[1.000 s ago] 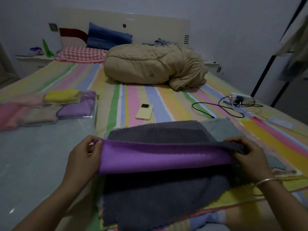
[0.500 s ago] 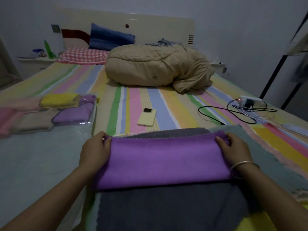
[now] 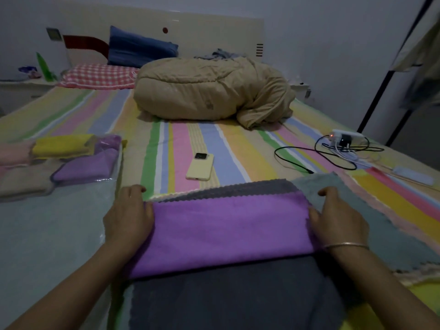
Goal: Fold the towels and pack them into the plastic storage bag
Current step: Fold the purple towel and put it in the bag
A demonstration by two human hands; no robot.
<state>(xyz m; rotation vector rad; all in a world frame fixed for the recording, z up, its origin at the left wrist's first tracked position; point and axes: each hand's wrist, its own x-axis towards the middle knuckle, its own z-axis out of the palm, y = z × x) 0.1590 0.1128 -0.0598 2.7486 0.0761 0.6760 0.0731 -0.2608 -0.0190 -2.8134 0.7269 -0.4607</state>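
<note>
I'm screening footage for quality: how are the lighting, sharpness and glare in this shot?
Head view: dim, flat light mutes colours; purple towel, left hand and right hand read fairly sharp; hanging clothes at the right edge are blurred; glare glints on the plastic bag.

The room is dim and flatly lit with a cool grey cast and no visible light source, shadows lie soft under the quilt (image 3: 209, 91), a faint sheen glints on the plastic storage bag (image 3: 47, 234), the hanging cloth (image 3: 421, 67) at the right edge is motion-blurred, and wide-angle distortion bends the borders.
</note>
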